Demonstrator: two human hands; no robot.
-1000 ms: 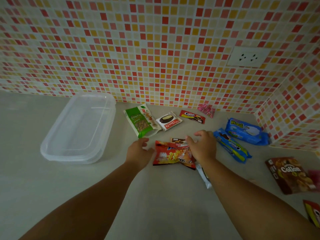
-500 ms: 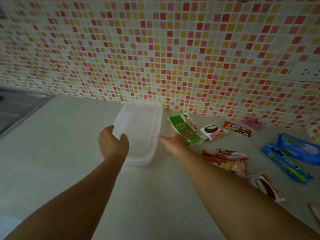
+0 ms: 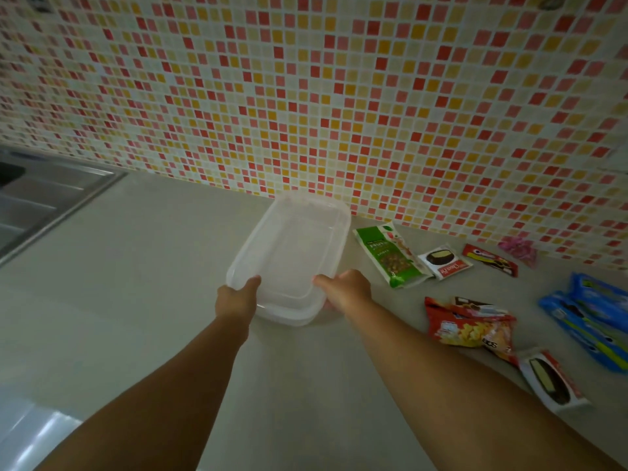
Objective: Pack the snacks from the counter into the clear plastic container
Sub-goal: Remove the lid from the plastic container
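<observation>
The clear plastic container (image 3: 292, 253) with its lid on lies on the counter by the tiled wall. My left hand (image 3: 238, 299) grips its near left corner, thumb on the lid. My right hand (image 3: 345, 288) grips the near right corner. Snacks lie to the right: a green nut bag (image 3: 387, 254), a choco pie pack (image 3: 443, 261), a small red wrapper (image 3: 491, 260), pink candy (image 3: 518, 248), a red chip bag (image 3: 472, 326), blue cookie packs (image 3: 591, 317) and another pie pack (image 3: 552, 380).
A steel sink (image 3: 40, 198) sits at the far left of the counter (image 3: 136, 283). The mosaic tile wall (image 3: 306, 96) runs right behind the container and snacks.
Both hands left the red chip bag and moved left to the container. They now hold its near corners; the camera has swung left, showing the sink.
</observation>
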